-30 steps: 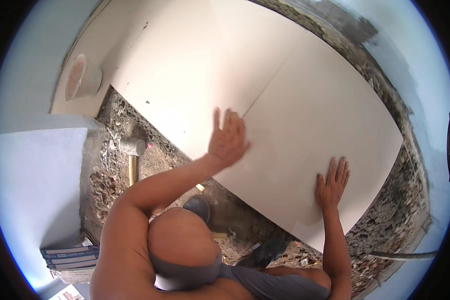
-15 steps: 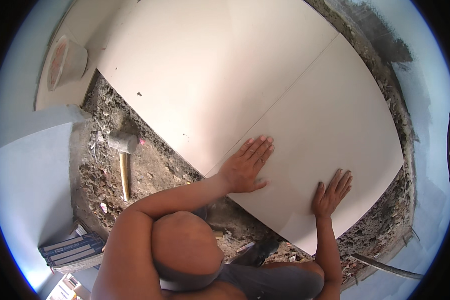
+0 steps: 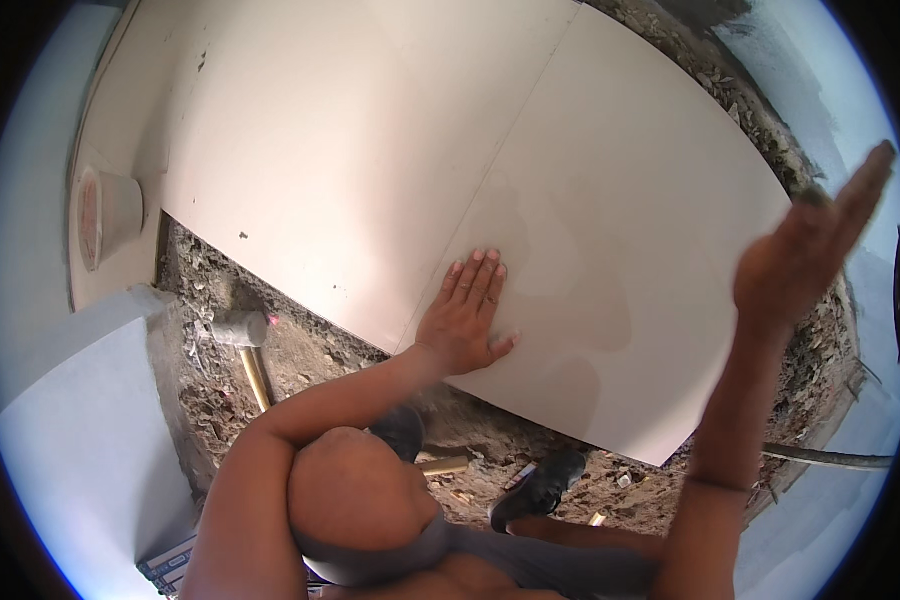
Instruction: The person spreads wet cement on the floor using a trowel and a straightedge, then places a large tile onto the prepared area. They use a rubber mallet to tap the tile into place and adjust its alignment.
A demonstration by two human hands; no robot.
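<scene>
My left hand (image 3: 462, 325) lies flat on a large pale floor tile (image 3: 610, 290), fingers spread, close to the thin joint with the neighbouring tile (image 3: 340, 170). Nothing is in it. Raised above the tile's right edge, my right hand (image 3: 795, 255) points up and away, its fingers stretched out and somewhat blurred. It holds nothing and is apart from the tile. The two tiles sit side by side, with a narrow line between them.
A mallet (image 3: 240, 328) with a grey head and wooden handle rests on rough rubble ground (image 3: 300, 370) at the left. A white bucket (image 3: 120, 215) stands further back. Rubble borders the tile by the right wall (image 3: 820, 130), and a dark rod (image 3: 820, 458) lies there.
My right hand has lifted off the tile and swung up to the right. My left hand stays flat on the tile. The view has shifted a little.
</scene>
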